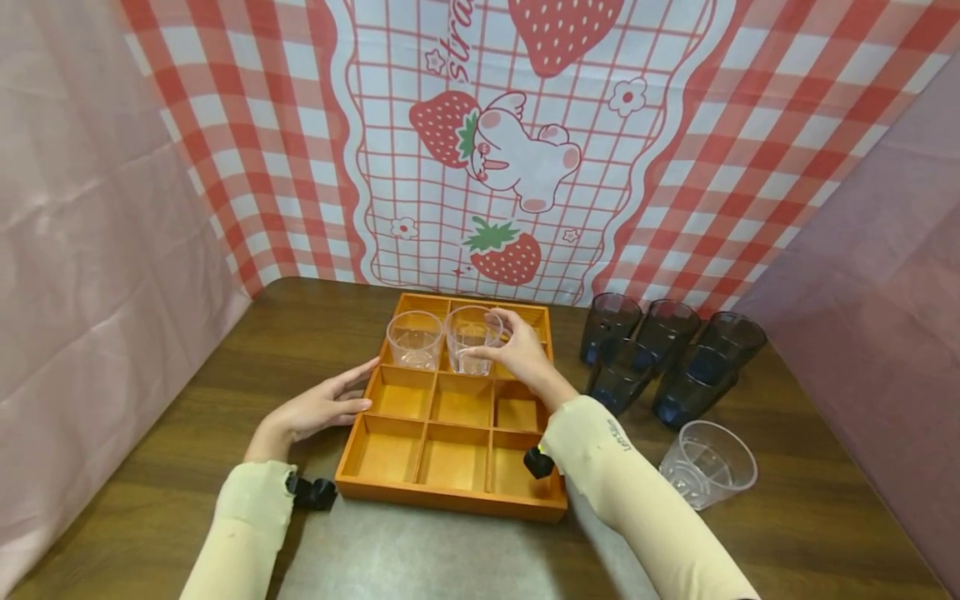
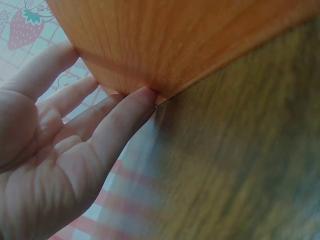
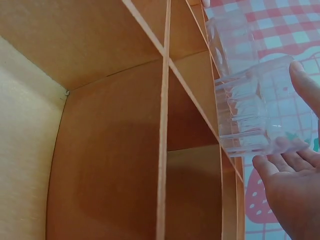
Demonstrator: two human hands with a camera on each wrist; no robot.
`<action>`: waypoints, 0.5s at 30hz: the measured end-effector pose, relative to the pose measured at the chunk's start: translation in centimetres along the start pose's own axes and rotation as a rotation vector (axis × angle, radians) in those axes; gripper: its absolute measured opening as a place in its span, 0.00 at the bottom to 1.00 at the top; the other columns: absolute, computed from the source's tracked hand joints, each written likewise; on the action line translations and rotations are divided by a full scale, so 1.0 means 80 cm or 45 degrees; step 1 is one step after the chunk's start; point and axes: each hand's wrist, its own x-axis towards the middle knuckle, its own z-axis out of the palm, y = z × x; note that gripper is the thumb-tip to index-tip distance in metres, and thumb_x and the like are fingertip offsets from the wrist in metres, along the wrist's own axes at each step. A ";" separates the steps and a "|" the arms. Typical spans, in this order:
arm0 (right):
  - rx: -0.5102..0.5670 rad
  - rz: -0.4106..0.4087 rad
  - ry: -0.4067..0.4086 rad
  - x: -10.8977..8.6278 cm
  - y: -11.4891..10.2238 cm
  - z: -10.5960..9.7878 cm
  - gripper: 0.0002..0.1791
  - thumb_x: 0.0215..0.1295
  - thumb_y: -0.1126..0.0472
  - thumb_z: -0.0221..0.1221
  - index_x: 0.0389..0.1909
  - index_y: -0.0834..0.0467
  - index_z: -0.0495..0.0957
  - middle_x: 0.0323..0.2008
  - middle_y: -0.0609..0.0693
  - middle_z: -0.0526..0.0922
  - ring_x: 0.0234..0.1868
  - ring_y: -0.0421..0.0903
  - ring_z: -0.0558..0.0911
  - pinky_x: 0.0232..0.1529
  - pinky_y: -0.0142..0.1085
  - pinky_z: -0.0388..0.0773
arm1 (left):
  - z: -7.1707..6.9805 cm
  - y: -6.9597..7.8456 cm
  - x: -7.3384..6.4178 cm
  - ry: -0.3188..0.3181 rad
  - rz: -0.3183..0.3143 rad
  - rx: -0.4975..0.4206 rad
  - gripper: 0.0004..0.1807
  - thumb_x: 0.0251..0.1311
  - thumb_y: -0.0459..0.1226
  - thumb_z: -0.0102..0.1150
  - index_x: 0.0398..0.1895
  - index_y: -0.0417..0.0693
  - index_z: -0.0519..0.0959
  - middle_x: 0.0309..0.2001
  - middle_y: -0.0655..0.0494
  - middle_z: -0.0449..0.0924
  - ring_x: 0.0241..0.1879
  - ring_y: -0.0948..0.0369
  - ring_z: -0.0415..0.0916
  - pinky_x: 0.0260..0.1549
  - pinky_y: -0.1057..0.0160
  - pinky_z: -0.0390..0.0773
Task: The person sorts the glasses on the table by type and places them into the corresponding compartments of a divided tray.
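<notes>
A shallow orange-brown wooden box (image 1: 450, 498) with dividers lies on the table. My right hand (image 1: 523, 354) holds a clear cup (image 1: 471, 333) between thumb and fingers, upright over the middle column toward the back. In the right wrist view, the cup's base (image 3: 232, 127) is close to the dividers; whether it touches the compartment floor is hidden. Just left of it, another clear cup (image 1: 415, 340) stands in the left column. My left hand (image 1: 324, 407) rests its extended fingers against the box's left side, and in the left wrist view the fingertips (image 2: 146, 95) touch that wall.
Several dark blue-grey cups (image 1: 611, 325) stand in a group at the back right. Nearer, a third clear cup (image 1: 708, 462) is beside my right forearm. A strawberry-patterned cloth (image 1: 495, 167) hangs behind the table, with pink cloth (image 1: 97, 250) at the left side.
</notes>
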 end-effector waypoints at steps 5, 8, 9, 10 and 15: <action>-0.008 0.027 -0.034 0.000 0.005 0.000 0.45 0.54 0.55 0.71 0.72 0.53 0.60 0.70 0.52 0.67 0.70 0.52 0.66 0.67 0.50 0.70 | 0.000 0.000 0.000 0.000 -0.002 -0.004 0.41 0.71 0.36 0.50 0.79 0.54 0.40 0.78 0.41 0.30 0.73 0.38 0.49 0.64 0.52 0.71; -0.007 0.045 -0.038 0.001 0.008 0.001 0.45 0.54 0.57 0.71 0.72 0.53 0.60 0.70 0.53 0.67 0.69 0.53 0.68 0.65 0.50 0.71 | 0.000 0.000 0.000 -0.001 0.001 -0.008 0.41 0.71 0.36 0.50 0.79 0.54 0.40 0.78 0.41 0.30 0.73 0.38 0.49 0.64 0.52 0.71; -0.009 0.049 -0.035 0.001 0.008 0.002 0.45 0.53 0.57 0.72 0.72 0.54 0.61 0.69 0.54 0.67 0.69 0.53 0.68 0.65 0.50 0.71 | 0.000 0.000 0.000 -0.001 0.002 -0.008 0.41 0.71 0.36 0.50 0.79 0.53 0.40 0.78 0.41 0.30 0.73 0.38 0.49 0.64 0.52 0.71; -0.008 0.055 -0.031 0.002 0.008 0.003 0.45 0.53 0.58 0.72 0.71 0.54 0.61 0.69 0.54 0.67 0.69 0.53 0.69 0.66 0.50 0.71 | 0.000 0.001 0.000 0.001 0.002 -0.006 0.41 0.71 0.36 0.50 0.79 0.53 0.40 0.78 0.41 0.30 0.73 0.38 0.49 0.64 0.52 0.70; 0.009 0.086 -0.029 0.005 0.011 0.007 0.45 0.53 0.60 0.72 0.71 0.56 0.61 0.69 0.56 0.67 0.70 0.54 0.67 0.68 0.49 0.69 | 0.001 0.001 -0.001 0.015 -0.011 0.011 0.40 0.71 0.36 0.49 0.79 0.54 0.40 0.78 0.40 0.30 0.73 0.38 0.49 0.65 0.51 0.69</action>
